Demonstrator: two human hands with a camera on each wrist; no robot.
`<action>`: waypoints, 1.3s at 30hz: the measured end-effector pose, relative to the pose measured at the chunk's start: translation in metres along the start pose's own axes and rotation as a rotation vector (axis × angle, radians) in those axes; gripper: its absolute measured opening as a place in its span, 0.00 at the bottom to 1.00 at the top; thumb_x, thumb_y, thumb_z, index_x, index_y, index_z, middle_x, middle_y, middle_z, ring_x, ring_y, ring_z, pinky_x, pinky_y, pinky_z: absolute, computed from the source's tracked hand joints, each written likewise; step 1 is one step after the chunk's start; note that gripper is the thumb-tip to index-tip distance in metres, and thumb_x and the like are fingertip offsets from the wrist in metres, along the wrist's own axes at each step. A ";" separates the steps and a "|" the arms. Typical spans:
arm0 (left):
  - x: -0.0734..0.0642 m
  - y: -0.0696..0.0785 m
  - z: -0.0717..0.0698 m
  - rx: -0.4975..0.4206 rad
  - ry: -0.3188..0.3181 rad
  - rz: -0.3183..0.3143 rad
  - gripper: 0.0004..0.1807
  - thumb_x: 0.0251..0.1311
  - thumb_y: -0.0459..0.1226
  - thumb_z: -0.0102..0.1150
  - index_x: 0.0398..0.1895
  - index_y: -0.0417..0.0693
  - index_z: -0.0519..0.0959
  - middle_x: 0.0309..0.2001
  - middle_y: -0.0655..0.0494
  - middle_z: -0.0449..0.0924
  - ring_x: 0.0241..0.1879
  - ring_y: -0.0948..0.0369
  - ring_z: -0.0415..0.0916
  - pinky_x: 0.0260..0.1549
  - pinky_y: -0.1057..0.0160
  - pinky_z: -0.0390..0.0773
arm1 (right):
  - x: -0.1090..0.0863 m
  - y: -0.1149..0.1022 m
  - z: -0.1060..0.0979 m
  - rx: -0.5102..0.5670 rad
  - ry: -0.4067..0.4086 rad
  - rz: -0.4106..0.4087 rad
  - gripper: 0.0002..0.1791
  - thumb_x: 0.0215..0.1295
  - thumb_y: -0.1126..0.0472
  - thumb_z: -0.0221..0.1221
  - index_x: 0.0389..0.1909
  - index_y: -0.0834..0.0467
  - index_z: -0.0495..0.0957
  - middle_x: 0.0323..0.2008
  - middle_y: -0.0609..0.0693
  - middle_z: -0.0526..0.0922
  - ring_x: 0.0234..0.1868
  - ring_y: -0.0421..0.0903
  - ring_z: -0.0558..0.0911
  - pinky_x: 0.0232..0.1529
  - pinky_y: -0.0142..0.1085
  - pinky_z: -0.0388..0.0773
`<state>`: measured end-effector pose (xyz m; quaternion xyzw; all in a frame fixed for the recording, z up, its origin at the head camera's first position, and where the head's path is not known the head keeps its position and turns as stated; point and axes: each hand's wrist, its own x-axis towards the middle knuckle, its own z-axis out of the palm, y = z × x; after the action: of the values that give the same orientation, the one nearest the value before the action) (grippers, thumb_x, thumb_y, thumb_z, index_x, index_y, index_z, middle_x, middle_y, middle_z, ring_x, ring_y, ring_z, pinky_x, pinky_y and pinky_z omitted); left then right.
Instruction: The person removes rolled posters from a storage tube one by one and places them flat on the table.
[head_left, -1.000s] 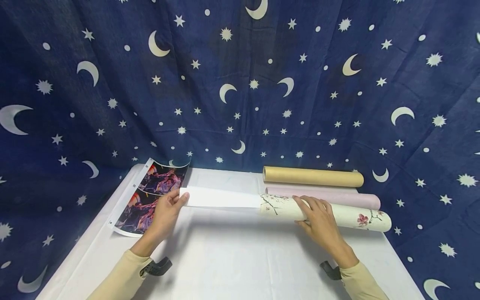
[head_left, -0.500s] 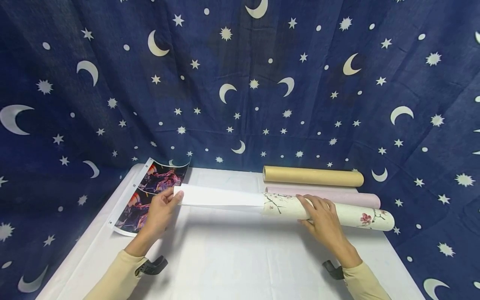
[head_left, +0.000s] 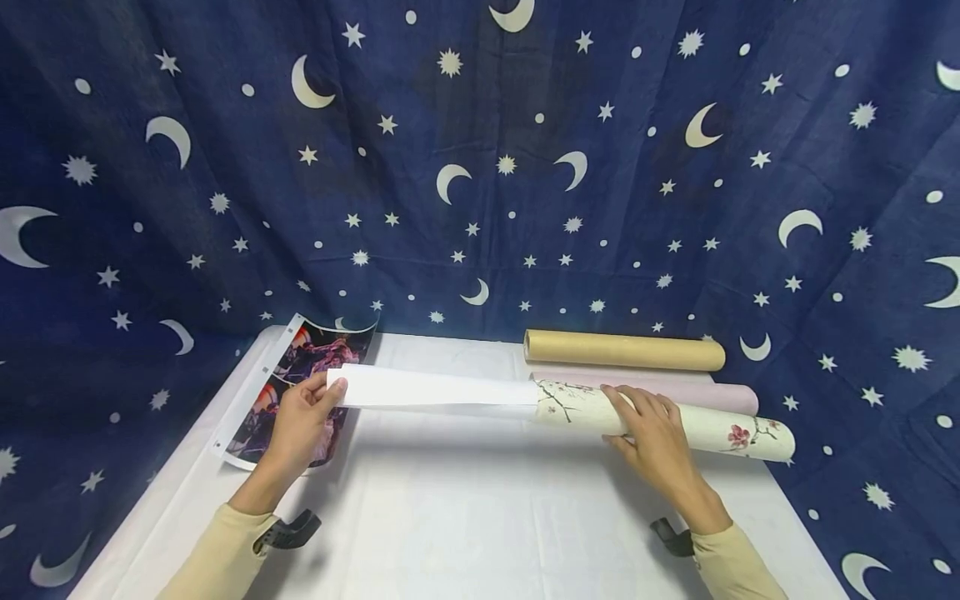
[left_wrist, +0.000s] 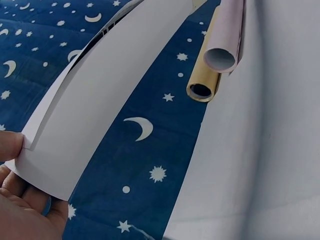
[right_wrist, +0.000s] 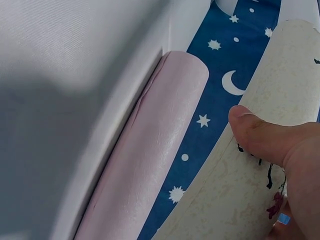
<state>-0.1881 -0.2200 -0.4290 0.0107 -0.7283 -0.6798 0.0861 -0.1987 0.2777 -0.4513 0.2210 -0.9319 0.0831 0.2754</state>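
Observation:
My left hand [head_left: 300, 421] pinches the left end of a white rolled paper sheet [head_left: 435, 390], thumb on top and fingers beneath. Its loose edge overlaps along the length in the left wrist view, with a dark printed strip showing inside. The sheet's right end disappears into the mouth of a cream wallpaper roll [head_left: 712, 429] with plum branches and red blossoms. Around that roll's middle, my right hand [head_left: 652, 442] holds on, the thumb [right_wrist: 255, 135] lying along the side. Both sheet and roll are held above the table.
Behind the cream roll lie a pink roll [head_left: 705, 395] and a yellow-brown roll [head_left: 622, 350]. Glossy photo prints [head_left: 255, 408] with curled edges lie at the left, partly under the left hand. A white cloth covers the table [head_left: 465, 517]; a blue moon-and-star curtain [head_left: 480, 208] hangs behind.
My left hand has moved left with the white sheet, so a longer stretch of it shows outside the cream roll. My right hand and the cream roll have shifted slightly right.

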 end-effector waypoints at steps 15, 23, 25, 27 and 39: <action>-0.003 -0.004 -0.025 -0.078 0.042 0.005 0.34 0.71 0.42 0.53 0.66 0.21 0.59 0.35 0.80 0.82 0.39 0.79 0.80 0.42 0.81 0.77 | -0.009 0.015 -0.005 -0.002 -0.008 0.032 0.46 0.42 0.57 0.76 0.67 0.52 0.69 0.57 0.57 0.77 0.56 0.62 0.75 0.57 0.61 0.62; -0.005 -0.001 -0.044 -0.144 0.128 -0.006 0.38 0.70 0.44 0.54 0.69 0.21 0.55 0.36 0.74 0.82 0.40 0.78 0.80 0.43 0.82 0.76 | -0.018 0.020 -0.002 -0.001 -0.052 0.046 0.46 0.43 0.58 0.76 0.67 0.52 0.68 0.56 0.59 0.77 0.56 0.63 0.75 0.56 0.62 0.63; -0.005 -0.002 -0.046 -0.173 0.149 -0.015 0.36 0.69 0.43 0.55 0.68 0.24 0.58 0.36 0.74 0.83 0.40 0.77 0.80 0.43 0.82 0.76 | -0.020 0.021 0.000 0.007 -0.067 0.043 0.47 0.43 0.58 0.76 0.67 0.52 0.68 0.56 0.59 0.77 0.56 0.63 0.75 0.55 0.62 0.63; -0.004 -0.002 -0.046 -0.196 0.165 -0.014 0.29 0.69 0.42 0.56 0.64 0.29 0.65 0.36 0.73 0.84 0.41 0.77 0.80 0.43 0.81 0.76 | -0.022 0.022 0.001 0.018 -0.076 0.037 0.47 0.42 0.59 0.76 0.67 0.53 0.68 0.56 0.59 0.77 0.56 0.63 0.75 0.56 0.62 0.63; 0.002 0.004 -0.047 -0.249 0.225 -0.011 0.15 0.66 0.42 0.60 0.50 0.45 0.74 0.36 0.71 0.85 0.41 0.75 0.80 0.44 0.81 0.76 | -0.020 0.030 0.018 0.061 -0.115 -0.014 0.46 0.37 0.63 0.78 0.64 0.55 0.72 0.53 0.57 0.77 0.53 0.62 0.77 0.52 0.60 0.66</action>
<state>-0.1830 -0.2661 -0.4216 0.0801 -0.6241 -0.7598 0.1638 -0.2054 0.3066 -0.4785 0.2400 -0.9417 0.0966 0.2149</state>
